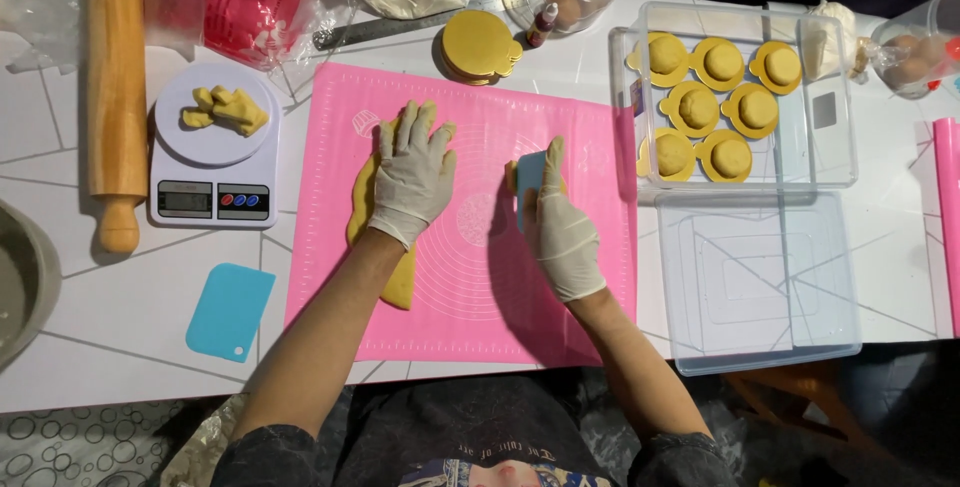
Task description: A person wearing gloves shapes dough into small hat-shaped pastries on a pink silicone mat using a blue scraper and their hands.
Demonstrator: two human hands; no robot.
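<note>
Meanwhile, on our pink mat (pixel 480 297), our gloved left hand (pixel 412 172) lies flat, fingers spread, pinning the yellow dough log (pixel 398 282) at the mat's left side, while our right hand (pixel 558 227) clamps a blue scraper (pixel 530 175) upright mid-mat against a cut piece.

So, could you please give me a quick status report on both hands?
Left hand flat on long yellow dough. Right hand holds blue plastic scraper against small dough piece. Nothing obstructing.
</note>
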